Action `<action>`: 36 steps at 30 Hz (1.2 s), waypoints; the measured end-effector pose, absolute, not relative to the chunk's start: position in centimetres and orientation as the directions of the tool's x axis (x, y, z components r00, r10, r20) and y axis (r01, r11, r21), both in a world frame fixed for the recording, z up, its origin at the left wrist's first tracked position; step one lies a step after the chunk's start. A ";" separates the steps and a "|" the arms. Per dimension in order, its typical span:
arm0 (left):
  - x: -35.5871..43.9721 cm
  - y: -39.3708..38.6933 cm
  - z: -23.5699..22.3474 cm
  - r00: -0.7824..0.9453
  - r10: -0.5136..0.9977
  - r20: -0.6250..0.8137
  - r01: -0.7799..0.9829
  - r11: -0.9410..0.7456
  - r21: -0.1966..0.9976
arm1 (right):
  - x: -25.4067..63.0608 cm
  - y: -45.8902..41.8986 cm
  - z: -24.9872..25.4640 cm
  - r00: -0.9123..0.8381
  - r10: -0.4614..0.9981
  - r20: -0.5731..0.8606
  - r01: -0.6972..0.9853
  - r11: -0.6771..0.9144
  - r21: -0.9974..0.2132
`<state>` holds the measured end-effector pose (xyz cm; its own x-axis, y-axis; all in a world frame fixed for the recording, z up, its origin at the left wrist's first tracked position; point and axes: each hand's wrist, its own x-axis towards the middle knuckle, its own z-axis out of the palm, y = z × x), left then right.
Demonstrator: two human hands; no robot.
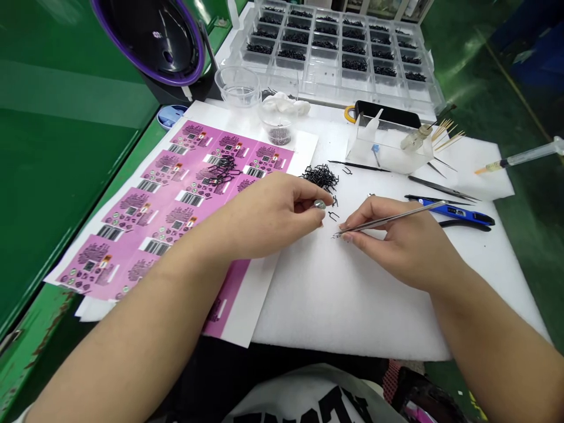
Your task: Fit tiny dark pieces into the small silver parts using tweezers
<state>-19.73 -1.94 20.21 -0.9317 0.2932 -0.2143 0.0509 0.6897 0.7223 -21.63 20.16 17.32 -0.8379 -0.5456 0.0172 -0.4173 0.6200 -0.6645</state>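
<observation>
My left hand (273, 214) is held over the edge of the pink printed sheet (240, 282), with its fingers curled and thumb close to the forefinger. A small shiny spot shows at its fingertips; I cannot make out what it is. My right hand (392, 238) is closed around metal tweezers (396, 220), whose tips point left, low over the white foam board (326, 294). Tiny bits show at the tips, too small to name. Between the hands lies a small black forked piece (333, 216). Beyond my left fingers is a pile of similar black pieces (321, 178).
More black pieces (224, 170) lie on the pink sheet. Blue-handled pliers (469, 214), a syringe (524, 155) and a clear tray with a bottle (388, 153) are at right. Clear cups (238, 88) and a compartment box (326, 88) stand behind, near a purple-rimmed black device (154, 38).
</observation>
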 end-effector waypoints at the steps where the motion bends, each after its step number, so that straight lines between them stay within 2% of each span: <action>1: -19.7 -1.9 20.2 -0.932 0.291 -0.217 0.048 0.690 0.722 | -21.6 20.2 17.3 -0.837 -0.547 0.013 -0.416 0.622 -0.663; 19: -19.7 -2.0 20.4 -0.928 0.300 -0.221 0.060 0.706 0.706 | -21.6 20.0 17.4 -0.850 -0.526 -0.022 -0.388 0.655 -0.649; 29: -19.8 -1.8 20.1 -0.918 0.308 -0.252 0.053 0.722 0.690 | -21.6 20.1 17.2 -0.842 -0.540 0.004 -0.408 0.633 -0.658; 32: -19.7 -1.8 20.0 -0.915 0.306 -0.263 0.047 0.729 0.683 | -21.6 20.2 17.3 -0.844 -0.533 0.068 -0.430 0.595 -0.679; 36: -19.6 -1.8 19.8 -0.905 0.315 -0.285 0.015 0.695 0.718 | -21.2 20.1 17.5 -0.857 -0.436 0.273 -0.466 0.433 -0.771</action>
